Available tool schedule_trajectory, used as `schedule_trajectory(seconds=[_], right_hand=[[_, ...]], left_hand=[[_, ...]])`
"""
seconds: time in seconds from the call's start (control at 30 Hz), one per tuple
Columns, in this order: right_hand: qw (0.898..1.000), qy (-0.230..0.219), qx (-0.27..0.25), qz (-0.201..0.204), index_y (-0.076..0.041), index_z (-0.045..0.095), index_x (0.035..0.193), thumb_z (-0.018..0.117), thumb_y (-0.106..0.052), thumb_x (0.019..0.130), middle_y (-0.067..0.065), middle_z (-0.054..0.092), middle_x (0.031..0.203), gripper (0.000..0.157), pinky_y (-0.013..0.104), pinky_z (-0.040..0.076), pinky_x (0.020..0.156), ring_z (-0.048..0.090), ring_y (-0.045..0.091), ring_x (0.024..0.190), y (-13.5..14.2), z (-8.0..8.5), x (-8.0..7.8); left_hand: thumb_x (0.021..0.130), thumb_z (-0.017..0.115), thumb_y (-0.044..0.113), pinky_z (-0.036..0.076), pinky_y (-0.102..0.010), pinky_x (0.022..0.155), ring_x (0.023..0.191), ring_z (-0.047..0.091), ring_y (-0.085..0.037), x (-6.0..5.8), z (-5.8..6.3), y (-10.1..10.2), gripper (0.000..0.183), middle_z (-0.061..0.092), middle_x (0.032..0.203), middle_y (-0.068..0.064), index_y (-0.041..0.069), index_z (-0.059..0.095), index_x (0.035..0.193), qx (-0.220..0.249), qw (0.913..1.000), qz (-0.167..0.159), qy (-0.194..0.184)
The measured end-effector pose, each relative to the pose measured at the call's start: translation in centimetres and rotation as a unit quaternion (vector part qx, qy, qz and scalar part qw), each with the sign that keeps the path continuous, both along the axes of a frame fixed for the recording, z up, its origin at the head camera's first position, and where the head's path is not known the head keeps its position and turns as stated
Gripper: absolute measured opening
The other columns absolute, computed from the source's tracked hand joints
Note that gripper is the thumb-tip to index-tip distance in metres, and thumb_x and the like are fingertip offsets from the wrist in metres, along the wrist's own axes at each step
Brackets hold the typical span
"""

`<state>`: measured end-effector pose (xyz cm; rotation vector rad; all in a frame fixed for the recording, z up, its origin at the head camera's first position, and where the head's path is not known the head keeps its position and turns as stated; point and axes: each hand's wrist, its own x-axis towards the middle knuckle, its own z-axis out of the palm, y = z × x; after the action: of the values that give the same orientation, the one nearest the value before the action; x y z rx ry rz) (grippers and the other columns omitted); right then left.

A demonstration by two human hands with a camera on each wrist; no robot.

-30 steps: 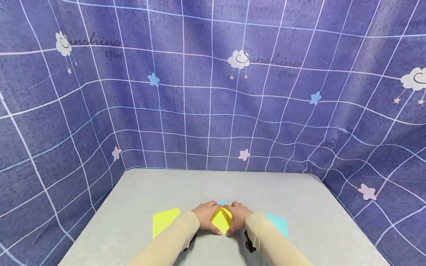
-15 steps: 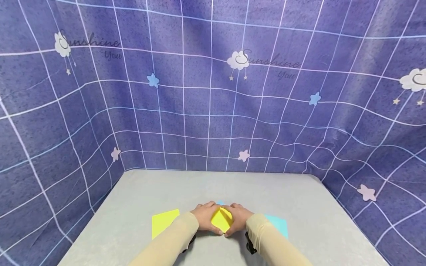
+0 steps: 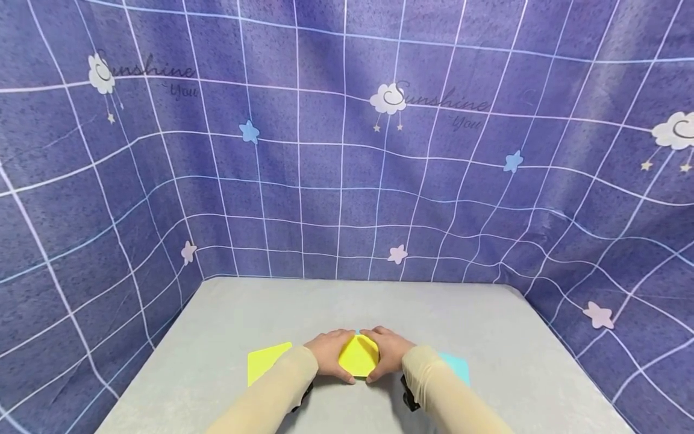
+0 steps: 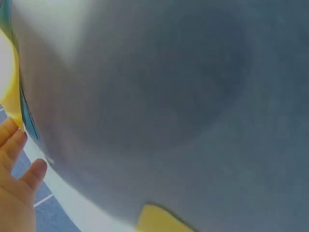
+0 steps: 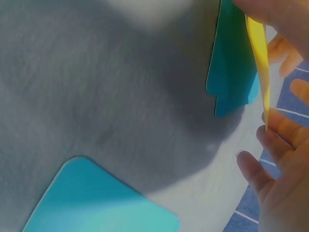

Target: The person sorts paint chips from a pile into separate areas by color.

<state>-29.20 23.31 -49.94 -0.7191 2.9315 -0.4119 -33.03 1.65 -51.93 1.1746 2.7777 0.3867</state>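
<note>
Purple-blue cloth (image 3: 347, 157) printed with pale grid lines, clouds and stars hangs behind and at both sides of a grey table (image 3: 260, 310). Near the table's front, a yellow sheet (image 3: 359, 358) lies between the two hands, midway between the forearms. The left hand (image 3: 329, 353) and the right hand (image 3: 393, 351) each form a wide curve of thumb and fingers, holding the sheet by its opposite sides; how firmly they grip cannot be told. Such a hold, taken at the edges with the thumbs towards the body, presumably keeps a thin, bending sheet balanced and leaves its middle uncovered. As the right wrist view shows, the yellow sheet stands apart from the blue sheets (image 5: 231, 63) on the table beside it, whose stepped corner suggests more than one layer. Flanking the hands, a second yellow sheet (image 3: 263, 363) lies partly behind the left sleeve (image 3: 276, 386), and a separate blue sheet (image 3: 458, 366) lies partly behind the right sleeve (image 3: 447, 386); their positions, one per side, seem chosen to keep the two colours distinct and within easy reach.
</note>
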Motion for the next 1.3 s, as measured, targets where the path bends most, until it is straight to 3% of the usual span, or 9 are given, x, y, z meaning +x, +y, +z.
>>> schedule_trajectory(seconds=[0.13,0.3,0.53,0.87,1.3], right_hand=[[1.000,-0.019,-0.010,0.007,-0.010,0.042,0.144,0.088,-0.047,0.059,0.009,0.049,0.131,0.103,0.035,0.045,0.097,0.052,0.020,0.113,-0.7,0.1,0.1],[1.000,-0.020,-0.011,0.015,-0.008,0.043,0.144,0.085,-0.049,0.064,0.010,0.048,0.136,0.100,0.038,0.044,0.099,0.052,0.023,0.117,-1.4,0.9,0.1],[1.000,-0.005,0.008,0.026,-0.009,0.044,0.144,0.083,-0.053,0.067,0.007,0.048,0.138,0.097,0.035,0.043,0.101,0.050,0.020,0.121,-3.5,1.7,-0.4],[0.999,-0.009,0.012,0.041,-0.013,0.045,0.144,0.082,-0.055,0.067,0.004,0.048,0.139,0.095,0.034,0.043,0.101,0.051,0.019,0.123,-7.1,1.2,-0.7],[0.998,-0.009,0.008,0.068,-0.013,0.044,0.144,0.081,-0.054,0.069,0.005,0.047,0.140,0.093,0.036,0.043,0.101,0.050,0.021,0.123,-10.6,1.3,-0.9]], left_hand=[[0.063,0.075,0.070,0.041,-0.042,0.102,0.124,0.049,-0.020,0.4,0.7,-0.8,0.108,0.051,0.138,-0.004,0.010,0.040,0.145,-0.012,0.9998,0.009,0.012],[0.062,0.075,0.071,0.042,-0.043,0.100,0.124,0.050,-0.022,-0.1,0.8,-1.9,0.109,0.051,0.138,-0.006,0.009,0.042,0.144,-0.016,0.9991,0.011,0.038],[0.060,0.074,0.073,0.042,-0.045,0.099,0.123,0.050,-0.023,-0.6,1.1,-4.3,0.110,0.052,0.138,-0.006,0.008,0.042,0.143,-0.006,0.9988,0.015,0.045],[0.060,0.075,0.073,0.041,-0.048,0.100,0.123,0.051,-0.027,0.5,1.9,-8.0,0.113,0.052,0.137,-0.010,0.005,0.041,0.144,-0.013,0.9983,0.047,0.033],[0.061,0.074,0.073,0.040,-0.050,0.101,0.124,0.050,-0.026,1.6,1.7,-11.6,0.110,0.052,0.138,-0.008,0.008,0.043,0.143,-0.019,0.9953,0.083,0.046]])
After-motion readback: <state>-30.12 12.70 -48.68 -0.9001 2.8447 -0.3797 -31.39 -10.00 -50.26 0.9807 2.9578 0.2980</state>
